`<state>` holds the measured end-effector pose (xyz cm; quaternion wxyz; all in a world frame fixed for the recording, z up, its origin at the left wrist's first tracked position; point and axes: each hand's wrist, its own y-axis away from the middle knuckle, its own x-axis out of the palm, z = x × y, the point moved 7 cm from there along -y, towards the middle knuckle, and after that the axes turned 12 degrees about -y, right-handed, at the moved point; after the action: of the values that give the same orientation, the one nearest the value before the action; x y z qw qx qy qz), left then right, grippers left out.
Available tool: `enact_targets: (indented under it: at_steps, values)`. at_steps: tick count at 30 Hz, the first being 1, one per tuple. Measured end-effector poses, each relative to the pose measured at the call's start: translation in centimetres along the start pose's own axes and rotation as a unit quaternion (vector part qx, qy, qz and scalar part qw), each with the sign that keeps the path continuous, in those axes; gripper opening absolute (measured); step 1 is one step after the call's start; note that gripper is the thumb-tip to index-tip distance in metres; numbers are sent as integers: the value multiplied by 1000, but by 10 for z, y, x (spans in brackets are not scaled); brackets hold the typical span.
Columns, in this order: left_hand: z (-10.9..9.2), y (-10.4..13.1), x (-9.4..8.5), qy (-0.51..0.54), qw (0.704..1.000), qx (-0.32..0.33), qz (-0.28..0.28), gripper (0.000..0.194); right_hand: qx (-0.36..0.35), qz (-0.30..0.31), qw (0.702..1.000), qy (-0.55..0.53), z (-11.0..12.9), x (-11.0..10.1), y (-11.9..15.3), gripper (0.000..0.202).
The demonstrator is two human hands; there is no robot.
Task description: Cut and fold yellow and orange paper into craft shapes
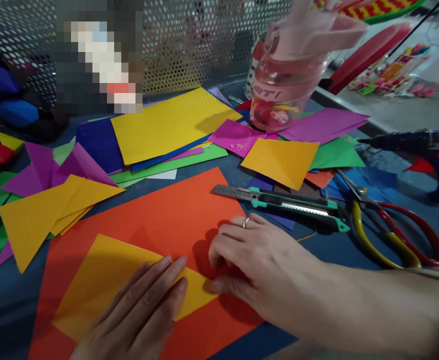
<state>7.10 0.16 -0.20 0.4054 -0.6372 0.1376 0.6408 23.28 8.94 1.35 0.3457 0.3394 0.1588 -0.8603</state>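
Paper lies on sheet — scissors right, bottle behind.

The flat yellow-orange paper piece with pointy corners looks smooth and matt. So does the big orange paper sheet under it. The flat dark blue table looks dull. Along its far edge, the silver wall full of little holes is metal, a bit shiny. Near the far right corner, the round pink see-through bottle is smooth, glossy plastic. Toward the right edge, the long green and black cutter has a plastic handle and a grey metal blade, and the red-and-yellow-handled scissors have metal blades.
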Motion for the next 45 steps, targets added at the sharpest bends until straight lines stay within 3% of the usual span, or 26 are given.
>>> enact_targets:
  at_steps: [4,10,13,21,30,33,36,38,45]
  values:
    - [7,-6,-2,58,997,-57,-8,38,23,45,998,-48,-3,-6,-3,14]
    - [12,-7,-1,95,992,-75,-39,38,-35,10,999,-12,5,2,1,35]
    - [14,-6,-4,109,990,-85,-35,40,-67,0,997,26,11,11,4,34]
    - [22,-7,-10,85,984,-156,13,30,-79,-13,997,6,14,16,8,17]
    - [34,-8,-16,-32,983,-175,39,55,-76,-20,994,-77,14,8,5,19]
    - [40,-7,-20,3,979,-197,42,56,-57,-14,993,-100,15,8,3,20]
    - [47,-8,-20,67,969,-220,86,52,-56,-20,993,-100,19,6,3,17]
    - [49,-11,-24,89,964,-225,107,52,-57,-22,992,-109,20,6,3,16]
    - [41,-27,-40,75,978,-179,82,56,-67,-13,985,-156,21,9,-7,9]
